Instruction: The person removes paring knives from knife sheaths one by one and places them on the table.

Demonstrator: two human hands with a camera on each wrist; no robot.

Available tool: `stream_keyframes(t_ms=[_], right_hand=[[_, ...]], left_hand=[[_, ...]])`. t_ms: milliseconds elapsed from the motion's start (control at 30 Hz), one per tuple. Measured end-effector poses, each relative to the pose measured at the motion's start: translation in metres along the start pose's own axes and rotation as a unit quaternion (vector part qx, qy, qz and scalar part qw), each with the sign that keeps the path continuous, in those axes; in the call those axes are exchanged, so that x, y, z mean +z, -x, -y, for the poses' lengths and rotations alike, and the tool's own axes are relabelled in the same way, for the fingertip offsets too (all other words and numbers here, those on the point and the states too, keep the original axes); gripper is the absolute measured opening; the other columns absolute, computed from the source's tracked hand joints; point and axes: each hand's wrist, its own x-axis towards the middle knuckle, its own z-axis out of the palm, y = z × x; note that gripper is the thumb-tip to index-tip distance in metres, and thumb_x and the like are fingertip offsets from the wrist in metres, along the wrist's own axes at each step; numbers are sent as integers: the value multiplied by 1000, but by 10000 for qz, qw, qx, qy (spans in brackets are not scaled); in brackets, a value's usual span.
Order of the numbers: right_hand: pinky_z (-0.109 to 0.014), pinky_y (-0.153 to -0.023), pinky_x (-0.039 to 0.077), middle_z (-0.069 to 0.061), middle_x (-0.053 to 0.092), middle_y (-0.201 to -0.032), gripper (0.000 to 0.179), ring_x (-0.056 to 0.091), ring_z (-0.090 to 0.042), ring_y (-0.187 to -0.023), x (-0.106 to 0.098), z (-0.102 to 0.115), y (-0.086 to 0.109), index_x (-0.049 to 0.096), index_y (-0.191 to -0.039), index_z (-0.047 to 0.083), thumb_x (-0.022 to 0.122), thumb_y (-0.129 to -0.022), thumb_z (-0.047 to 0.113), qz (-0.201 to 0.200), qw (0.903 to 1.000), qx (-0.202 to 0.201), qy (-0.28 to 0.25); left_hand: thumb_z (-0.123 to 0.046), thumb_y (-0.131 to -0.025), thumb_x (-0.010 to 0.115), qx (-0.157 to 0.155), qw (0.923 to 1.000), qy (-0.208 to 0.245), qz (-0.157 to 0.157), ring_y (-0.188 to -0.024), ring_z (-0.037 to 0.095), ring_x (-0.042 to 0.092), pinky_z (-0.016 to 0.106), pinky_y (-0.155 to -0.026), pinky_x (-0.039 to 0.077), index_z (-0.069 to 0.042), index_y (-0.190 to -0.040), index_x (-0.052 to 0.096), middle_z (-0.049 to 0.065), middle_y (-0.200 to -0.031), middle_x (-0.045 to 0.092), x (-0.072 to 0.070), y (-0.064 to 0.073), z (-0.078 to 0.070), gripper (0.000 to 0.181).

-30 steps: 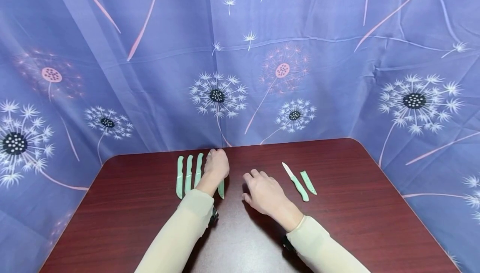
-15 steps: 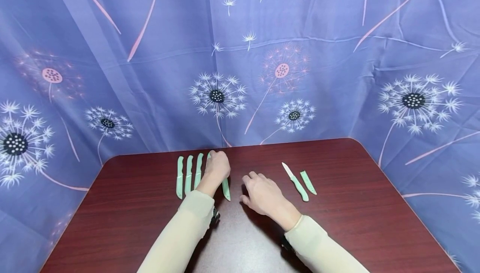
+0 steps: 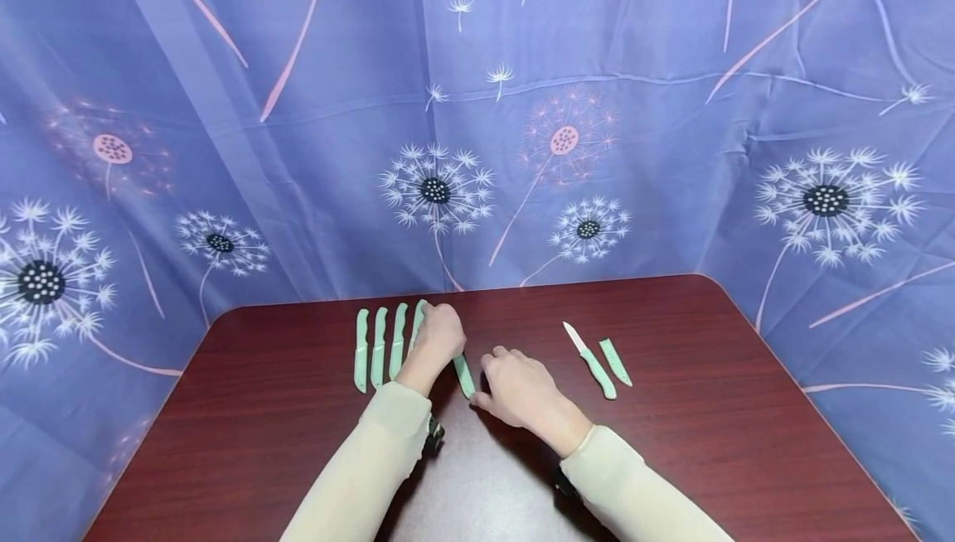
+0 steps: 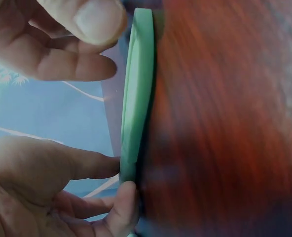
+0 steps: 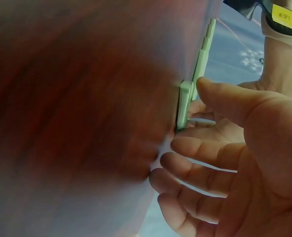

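My left hand pinches a pale green sheathed paring knife on the right side of a row of similar knives. In the left wrist view, the thumb and a finger of that hand close on the knife at its lower end. Its sheath tip points toward my right hand, whose fingers are loosely bent and hold nothing. The right thumb lies beside the sheath tip. Several sheathed knives lie side by side at the left, one partly covered by my left hand.
To the right lie an unsheathed paring knife, blade pointing away, and a loose green sheath. Everything rests on a dark red wooden table. A blue dandelion-print curtain hangs along its back and sides.
My left hand has drawn the pinched knife rightward out of the row, its sheath tip swinging toward my right hand. The covered knife beside it shows more. My right hand has barely moved.
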Motion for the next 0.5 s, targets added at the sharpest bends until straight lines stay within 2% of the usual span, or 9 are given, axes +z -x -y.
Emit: stream_keyframes(t_ms=[67, 167, 400, 500], right_hand=[[-46, -89, 59, -9, 66, -118, 54, 66, -30, -109, 1, 1, -1, 71, -120, 8, 78, -92, 54, 36, 10000, 17, 18], [-46, -87, 59, -8, 66, -114, 51, 67, -30, -106, 1, 2, -1, 72, -114, 9, 80, -91, 54, 18, 10000, 19, -4], [-46, -81, 59, -5, 62, -101, 41, 67, -28, -96, 0, 4, -2, 65, -98, 13, 84, -88, 48, -32, 10000, 41, -53], [-45, -77, 59, -3, 61, -95, 38, 68, -28, -91, 1, 4, -3, 63, -94, 13, 86, -88, 44, -38, 9999, 66, -66]], left_hand=[[-11, -101, 69, 15, 10000, 43, 49, -94, 32, 57, 39, -77, 54, 7, -100, 71, 28, -125, 61, 0, 3, -1, 18], [-10, -100, 71, -153, 9980, 604, 92, -96, 33, 52, 38, -64, 54, 13, -115, 64, 32, -131, 51, 0, 7, -4, 28], [-8, -99, 71, -266, 9951, 946, 74, -69, 27, 59, 35, -60, 51, 16, -125, 58, 33, -130, 45, 1, 14, -8, 38], [-8, -99, 70, -262, 9949, 971, 74, -66, 26, 57, 35, -59, 50, 16, -124, 58, 33, -129, 45, 2, 15, -8, 37]])
